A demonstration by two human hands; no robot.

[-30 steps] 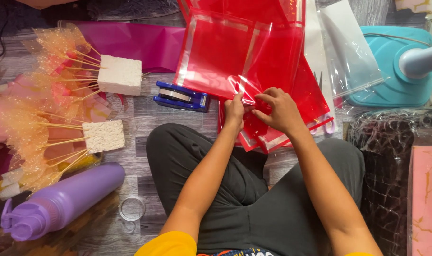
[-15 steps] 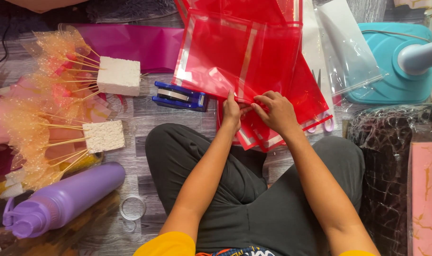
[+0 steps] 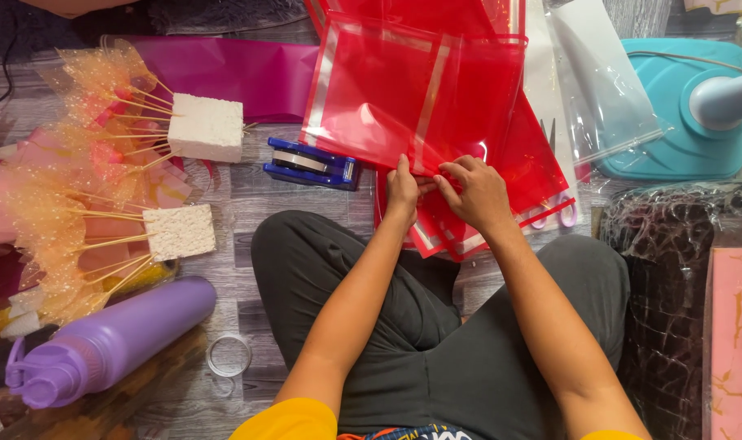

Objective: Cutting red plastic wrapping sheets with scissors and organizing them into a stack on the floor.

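A purple plastic bottle (image 3: 102, 346) lies far left, a blue tape dispenser (image 3: 312, 164) nearer the middle. The left hand (image 3: 403, 190) and right hand (image 3: 478, 193) pinch, fingers together, the lower edge of a translucent red cellophane sheet (image 3: 412, 94) above the knees.

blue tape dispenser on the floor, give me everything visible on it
The blue tape dispenser is a small dark-blue plastic desk type with a pale tape roll seated in its body. It lies flat on the grey wood-look floor, just left of the red sheets and below the magenta sheet. Neither hand touches it; the left hand is nearest.
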